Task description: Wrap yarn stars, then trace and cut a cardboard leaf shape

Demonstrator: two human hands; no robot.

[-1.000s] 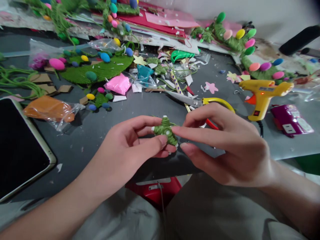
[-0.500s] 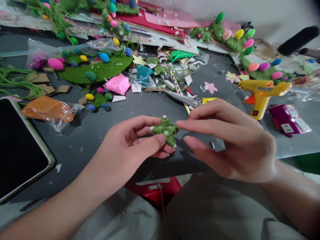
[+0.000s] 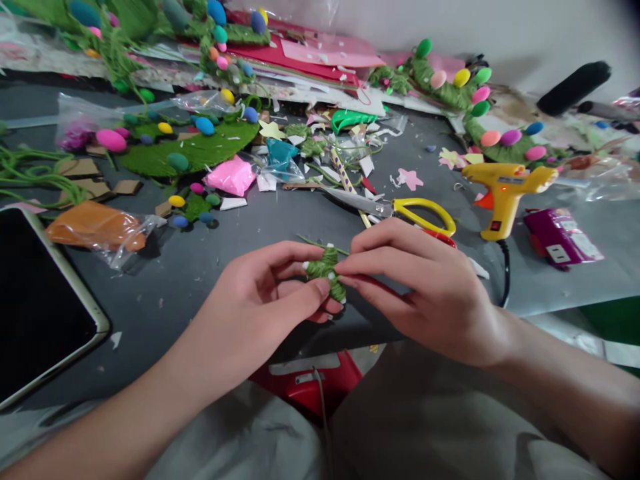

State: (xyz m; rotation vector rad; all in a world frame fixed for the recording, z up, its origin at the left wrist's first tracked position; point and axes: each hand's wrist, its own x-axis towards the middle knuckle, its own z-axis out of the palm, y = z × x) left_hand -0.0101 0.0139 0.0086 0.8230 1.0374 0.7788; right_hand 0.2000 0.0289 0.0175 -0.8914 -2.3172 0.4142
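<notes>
A small star [image 3: 320,268] wrapped in green yarn, with white tips and a white spot at its middle, is held above the table. My left hand [image 3: 257,297] is closed on it from the left, thumb on the front and fingers behind. From the right, my right hand [image 3: 425,283] pinches the star's right side; thumb and fingertips hide that arm. A thin strand of green yarn [image 3: 311,239] runs behind the star toward the right fingers. Just beyond my right hand lie scissors [image 3: 425,212] with yellow and red handles.
A yellow glue gun [image 3: 503,193] stands at right by a purple packet [image 3: 563,237]. A tablet [image 3: 45,293] lies at left near an orange clay bag [image 3: 97,227]. Farther back are a pink bag [image 3: 231,177], a green yarn-covered leaf shape [image 3: 200,150] and paper scraps.
My right hand has moved left and its fingers have closed on the star's right side. The scissors' handles have come into view. My left hand keeps its hold.
</notes>
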